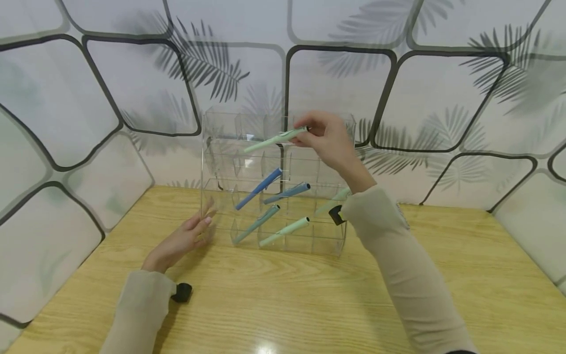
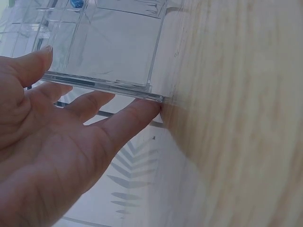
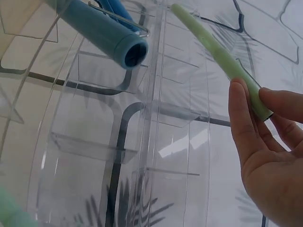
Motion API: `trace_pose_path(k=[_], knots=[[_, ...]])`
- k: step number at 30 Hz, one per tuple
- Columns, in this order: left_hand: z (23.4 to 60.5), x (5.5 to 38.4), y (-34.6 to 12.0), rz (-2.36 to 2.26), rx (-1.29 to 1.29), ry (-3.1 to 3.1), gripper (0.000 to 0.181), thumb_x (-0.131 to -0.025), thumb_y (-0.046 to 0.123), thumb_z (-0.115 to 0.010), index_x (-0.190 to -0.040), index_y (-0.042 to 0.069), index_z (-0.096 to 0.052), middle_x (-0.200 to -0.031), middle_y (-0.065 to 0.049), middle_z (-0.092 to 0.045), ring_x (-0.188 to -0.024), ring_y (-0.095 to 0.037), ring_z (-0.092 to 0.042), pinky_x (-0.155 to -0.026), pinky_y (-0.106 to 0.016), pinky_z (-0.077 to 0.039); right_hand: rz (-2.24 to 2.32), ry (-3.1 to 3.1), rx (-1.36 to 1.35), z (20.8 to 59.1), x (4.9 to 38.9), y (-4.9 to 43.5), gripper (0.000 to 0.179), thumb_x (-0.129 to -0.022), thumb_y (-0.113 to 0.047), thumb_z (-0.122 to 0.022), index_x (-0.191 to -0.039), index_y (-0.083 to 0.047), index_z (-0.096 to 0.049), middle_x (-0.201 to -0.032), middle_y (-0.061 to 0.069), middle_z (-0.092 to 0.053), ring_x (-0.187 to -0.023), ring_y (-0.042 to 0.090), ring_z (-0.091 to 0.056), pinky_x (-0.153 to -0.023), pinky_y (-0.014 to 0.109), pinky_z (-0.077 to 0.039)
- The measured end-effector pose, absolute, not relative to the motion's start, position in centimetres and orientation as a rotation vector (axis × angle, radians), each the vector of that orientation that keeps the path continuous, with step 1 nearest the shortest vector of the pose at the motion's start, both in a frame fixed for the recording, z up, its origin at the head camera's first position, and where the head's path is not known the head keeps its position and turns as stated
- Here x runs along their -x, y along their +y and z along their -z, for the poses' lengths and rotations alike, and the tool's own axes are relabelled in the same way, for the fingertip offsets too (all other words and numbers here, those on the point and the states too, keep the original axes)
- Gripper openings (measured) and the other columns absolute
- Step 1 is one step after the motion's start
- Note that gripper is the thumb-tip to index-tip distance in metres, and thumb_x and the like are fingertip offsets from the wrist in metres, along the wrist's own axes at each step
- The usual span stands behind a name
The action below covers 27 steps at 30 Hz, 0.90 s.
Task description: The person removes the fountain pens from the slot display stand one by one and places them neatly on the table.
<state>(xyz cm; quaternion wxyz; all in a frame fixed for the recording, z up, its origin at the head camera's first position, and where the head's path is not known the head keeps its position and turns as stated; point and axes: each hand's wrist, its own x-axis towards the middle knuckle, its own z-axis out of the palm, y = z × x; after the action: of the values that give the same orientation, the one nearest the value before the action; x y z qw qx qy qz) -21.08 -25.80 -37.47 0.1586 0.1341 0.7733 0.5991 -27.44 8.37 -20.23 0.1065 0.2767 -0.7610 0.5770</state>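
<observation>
My right hand (image 1: 325,140) pinches a pale green pen (image 1: 271,140) near its dark end, between thumb and fingers. The pen slants over the upper tiers of a clear acrylic rack (image 1: 305,244), its other end pointing left and down. At the rack's left side, my left hand (image 1: 183,238) holds the side wall, with the thumb (image 2: 38,66) toward the front and the fingers along the outside. Lower in the rack lean a bright blue pen (image 1: 258,189), a grey-blue pen (image 1: 287,193), a teal pen (image 1: 257,224) and a light green pen (image 1: 284,231).
Another pale green pen (image 1: 332,201) leans at the rack's right, partly behind the right sleeve (image 1: 376,216). The rack stands on a wooden table (image 1: 274,295), close to a patterned backdrop (image 1: 340,93) with leaf prints. Thin clear dividers split its tiers into compartments.
</observation>
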Motion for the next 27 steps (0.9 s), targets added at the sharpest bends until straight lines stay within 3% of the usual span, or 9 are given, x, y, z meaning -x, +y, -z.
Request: trace_pose_path(k=[11,19,25,27], knots=[[37.5,20.9,-25.7,-1.743,-0.401,2.195,0.066,-0.113,0.037,-0.030,-0.164,0.019,0.009,-0.167,-0.022,0.006,-0.149,-0.051,0.001,-0.113,-0.071,-0.015,-1.701,-2.155,-0.855,21.0,26.7,10.4,0.013,-0.098,0.014,-0.056,-0.108,0.019,-0.062,-0.101,0.023,-0.067,-0.083,0.007,-0.070,-0.085,0.029,-0.059],[37.5,20.9,-25.7,-1.742,-0.397,2.201,0.067,-0.113,0.038,-0.030,-0.163,0.018,0.009,-0.167,-0.022,0.006,-0.149,-0.051,0.002,-0.113,-0.071,-0.017,-1.714,-2.163,-0.795,21.6,26.2,11.6,0.015,-0.097,0.015,-0.057,-0.110,0.019,-0.062,-0.102,0.022,-0.067,-0.083,0.006,-0.071,-0.084,0.028,-0.059],[37.4,20.9,-25.6,-1.733,-0.381,2.206,0.066,-0.113,0.037,-0.030,-0.164,0.019,0.008,-0.168,-0.021,0.005,-0.150,-0.049,0.002,-0.113,-0.072,-0.016,-1.725,-2.166,-0.768,22.2,25.7,12.8,0.017,-0.098,0.013,-0.057,-0.113,0.020,-0.062,-0.112,0.024,-0.067,-0.084,0.008,-0.071,-0.086,0.029,-0.059],[37.3,20.9,-25.6,-1.730,-0.379,2.211,0.065,-0.114,0.036,-0.030,-0.164,0.020,0.008,-0.168,-0.021,0.004,-0.150,-0.049,0.003,-0.112,-0.072,-0.016,-1.737,-2.163,-0.761,22.3,25.5,13.2,0.017,-0.098,0.013,-0.057,-0.113,0.019,-0.062,-0.109,0.019,-0.069,-0.085,0.011,-0.072,-0.086,0.029,-0.058]])
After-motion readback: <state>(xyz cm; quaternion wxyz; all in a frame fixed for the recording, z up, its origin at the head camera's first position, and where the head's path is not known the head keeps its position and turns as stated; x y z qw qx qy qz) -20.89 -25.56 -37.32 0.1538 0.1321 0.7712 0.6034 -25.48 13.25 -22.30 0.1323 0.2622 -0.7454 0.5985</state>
